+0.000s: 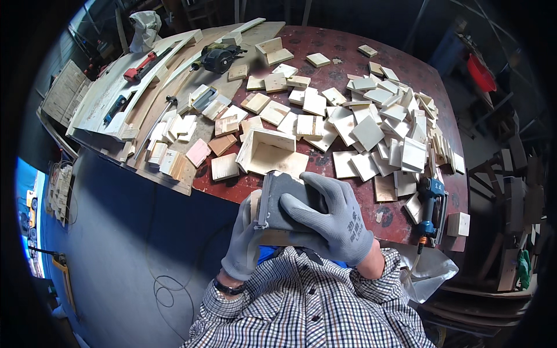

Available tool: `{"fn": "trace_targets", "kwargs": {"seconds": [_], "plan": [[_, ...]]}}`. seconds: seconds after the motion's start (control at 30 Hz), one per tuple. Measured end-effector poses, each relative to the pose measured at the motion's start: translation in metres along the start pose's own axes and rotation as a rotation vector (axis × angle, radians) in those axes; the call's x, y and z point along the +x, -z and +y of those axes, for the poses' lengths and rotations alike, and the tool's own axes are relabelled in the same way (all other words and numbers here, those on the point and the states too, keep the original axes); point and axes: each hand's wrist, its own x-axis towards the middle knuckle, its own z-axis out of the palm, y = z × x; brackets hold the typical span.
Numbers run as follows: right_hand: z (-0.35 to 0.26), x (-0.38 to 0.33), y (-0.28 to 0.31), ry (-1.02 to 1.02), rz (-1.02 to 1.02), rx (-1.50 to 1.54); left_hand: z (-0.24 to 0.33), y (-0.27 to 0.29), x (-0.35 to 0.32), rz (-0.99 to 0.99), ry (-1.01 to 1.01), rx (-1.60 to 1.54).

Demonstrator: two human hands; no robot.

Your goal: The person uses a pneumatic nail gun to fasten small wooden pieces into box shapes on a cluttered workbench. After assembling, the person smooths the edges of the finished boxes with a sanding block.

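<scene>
right hand [331, 217] – grips grey sanding block [284, 200], lower centre | left hand [243, 243] – clasps wooden piece [278, 236] beneath | open wooden box [272, 152] just above

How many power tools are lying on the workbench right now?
2 that I can make out: a dark circular saw at the far left end, and a blue nail gun at the near right edge. Others may be hidden among the wood pieces.

Gloved hands [301, 226] hide most of the wooden piece [278, 236].
</scene>
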Motion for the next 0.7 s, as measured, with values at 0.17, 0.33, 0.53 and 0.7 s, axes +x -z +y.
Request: {"fn": "trace_targets", "kwargs": {"seconds": [0.17,0.33,0.53,0.7], "plan": [[0.062,-0.048,-0.029,-0.31,0.105,0.078,0.003,0.017,0.005,0.087,0.163,0.044],[0.02,-0.029,-0.011,-0.134,0.277,0.19,0.02,0.001,0.006,0.127,0.104,0.025],[0.001,-0.006,0.007,-0.026,-0.029,0.136,0.024,-0.003,0.008,0.006,-0.051,0.403],[0.049,-0.029,-0.009,-0.277,-0.003,0.102,0.032,0.002,0.006,-0.103,0.115,0.42]]}}
